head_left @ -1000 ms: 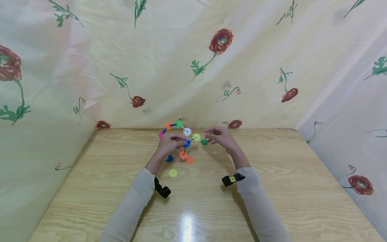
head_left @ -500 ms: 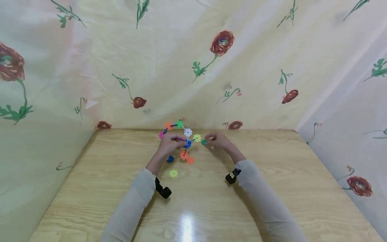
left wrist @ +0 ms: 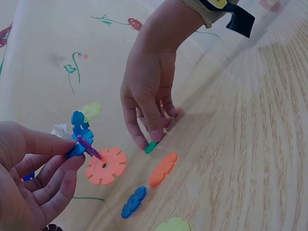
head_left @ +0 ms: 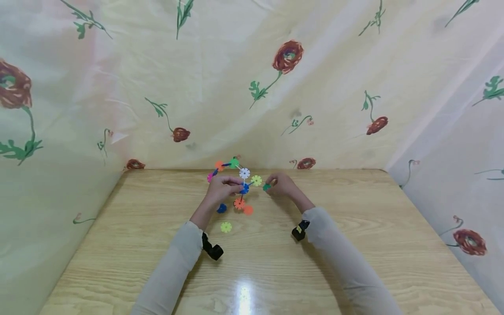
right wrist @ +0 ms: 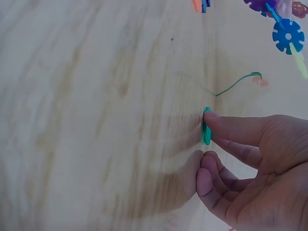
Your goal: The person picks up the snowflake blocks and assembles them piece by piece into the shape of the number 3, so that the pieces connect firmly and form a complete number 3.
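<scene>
My left hand (head_left: pixel 223 190) pinches a blue interlocking disc (head_left: pixel 245 188) between thumb and fingertips. That disc belongs to a curved chain of notched plastic discs, which includes a white disc (head_left: pixel 244 173), a yellow disc (head_left: pixel 257 180) and an orange disc (left wrist: pixel 106 166). A purple disc (left wrist: pixel 88 147) slots in beside the blue one in the left wrist view. Right of the chain, thumb and forefinger of my right hand (head_left: pixel 282 185) pinch a loose green disc (right wrist: pixel 207 126), low at the table surface. The other right fingers are curled in.
Below the chain, a blue disc (head_left: pixel 222 208), an orange disc (head_left: pixel 248 210) and a yellow disc (head_left: pixel 226 227) lie loose on the wooden table (head_left: pixel 252 262). A flowered cloth (head_left: pixel 220 87) hangs behind the table's far edge.
My right hand has come down slightly, its fingers closing on the green disc. The left hand and the chain have stayed nearly still.
</scene>
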### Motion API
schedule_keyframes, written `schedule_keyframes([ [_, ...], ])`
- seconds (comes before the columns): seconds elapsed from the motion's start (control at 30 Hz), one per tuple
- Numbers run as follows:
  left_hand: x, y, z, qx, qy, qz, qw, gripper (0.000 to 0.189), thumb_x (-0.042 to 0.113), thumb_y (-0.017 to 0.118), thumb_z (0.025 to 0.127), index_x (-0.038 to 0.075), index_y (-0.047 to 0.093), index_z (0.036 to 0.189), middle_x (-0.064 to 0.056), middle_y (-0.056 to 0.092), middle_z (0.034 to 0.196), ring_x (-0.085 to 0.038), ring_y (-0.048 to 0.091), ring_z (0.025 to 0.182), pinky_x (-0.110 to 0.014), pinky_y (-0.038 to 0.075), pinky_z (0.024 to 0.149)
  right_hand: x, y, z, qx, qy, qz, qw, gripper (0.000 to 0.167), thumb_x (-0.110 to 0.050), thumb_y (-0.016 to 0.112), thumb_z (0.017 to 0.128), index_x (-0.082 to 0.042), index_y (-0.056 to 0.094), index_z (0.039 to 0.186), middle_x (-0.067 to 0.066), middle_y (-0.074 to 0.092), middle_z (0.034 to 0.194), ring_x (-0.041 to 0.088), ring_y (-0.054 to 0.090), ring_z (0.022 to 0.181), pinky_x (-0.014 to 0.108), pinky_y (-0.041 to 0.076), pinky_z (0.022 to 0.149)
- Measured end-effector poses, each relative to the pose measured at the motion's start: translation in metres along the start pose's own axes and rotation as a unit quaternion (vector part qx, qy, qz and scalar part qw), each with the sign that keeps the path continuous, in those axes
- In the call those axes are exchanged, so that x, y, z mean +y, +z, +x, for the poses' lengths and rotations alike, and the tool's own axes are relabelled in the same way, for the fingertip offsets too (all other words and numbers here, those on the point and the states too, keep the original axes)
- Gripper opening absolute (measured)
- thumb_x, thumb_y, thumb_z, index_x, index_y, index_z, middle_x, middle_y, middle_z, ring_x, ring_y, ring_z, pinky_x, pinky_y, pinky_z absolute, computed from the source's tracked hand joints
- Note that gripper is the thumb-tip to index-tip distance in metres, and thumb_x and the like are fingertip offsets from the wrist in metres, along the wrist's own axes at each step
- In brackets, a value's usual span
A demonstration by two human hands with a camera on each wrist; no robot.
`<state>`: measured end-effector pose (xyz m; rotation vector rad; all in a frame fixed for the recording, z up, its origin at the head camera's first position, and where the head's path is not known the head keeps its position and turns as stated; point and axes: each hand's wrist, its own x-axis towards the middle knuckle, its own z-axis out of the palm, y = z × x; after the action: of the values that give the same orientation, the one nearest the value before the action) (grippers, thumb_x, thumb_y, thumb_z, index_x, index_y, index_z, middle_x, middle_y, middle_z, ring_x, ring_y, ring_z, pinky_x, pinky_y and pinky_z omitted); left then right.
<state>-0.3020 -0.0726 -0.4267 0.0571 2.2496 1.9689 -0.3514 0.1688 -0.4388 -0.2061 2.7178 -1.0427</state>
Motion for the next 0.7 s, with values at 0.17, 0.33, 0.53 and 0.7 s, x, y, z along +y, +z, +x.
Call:
schedule_keyframes([
  [0.17,0.0,0.0,0.001,0.002,0.001,0.0,1.0,0.017,0.005,0.077,0.089,0.002,0.078,0.106,-0.006,0.076,0.094,-0.009,0.066,0.076,-0.054,0.058,0.093,0.001,-0.003,-0.004,0.007,-0.003,0.032,0.9994,0.027,-0.003,0.081,0.081,0.002,0.068,0.105,0.009,0.061,0.091,0.019,0.056,0.083,0.024,0.046,0.069],
  [0.33,0.0,0.0,0.001,0.001,0.011,0.009,0.9999,0.019,0.006,0.077,0.089,0.001,0.077,0.108,-0.01,0.076,0.098,-0.009,0.067,0.077,-0.052,0.059,0.091,0.004,-0.003,-0.006,0.006,-0.011,0.066,0.9978,0.029,0.002,0.08,0.08,0.004,0.065,0.105,0.011,0.061,0.093,0.019,0.056,0.084,0.023,0.049,0.069],
  [0.53,-0.001,-0.001,0.001,0.0,0.011,0.012,0.9999,0.02,0.007,0.077,0.09,0.0,0.077,0.108,-0.011,0.075,0.099,-0.011,0.067,0.079,-0.047,0.061,0.09,0.009,-0.002,-0.009,0.01,-0.035,0.117,0.9924,0.026,0.005,0.076,0.084,0.008,0.064,0.107,0.012,0.064,0.094,0.017,0.057,0.083,0.021,0.05,0.069],
  [0.7,-0.002,0.0,0.001,0.004,0.01,0.02,0.9998,0.019,0.005,0.077,0.09,0.0,0.076,0.108,-0.01,0.075,0.098,-0.01,0.067,0.078,-0.046,0.061,0.087,0.01,-0.004,-0.017,0.026,-0.064,0.178,0.9817,0.024,0.0,0.072,0.09,0.007,0.067,0.113,0.009,0.067,0.095,0.012,0.06,0.08,0.026,0.054,0.068],
])
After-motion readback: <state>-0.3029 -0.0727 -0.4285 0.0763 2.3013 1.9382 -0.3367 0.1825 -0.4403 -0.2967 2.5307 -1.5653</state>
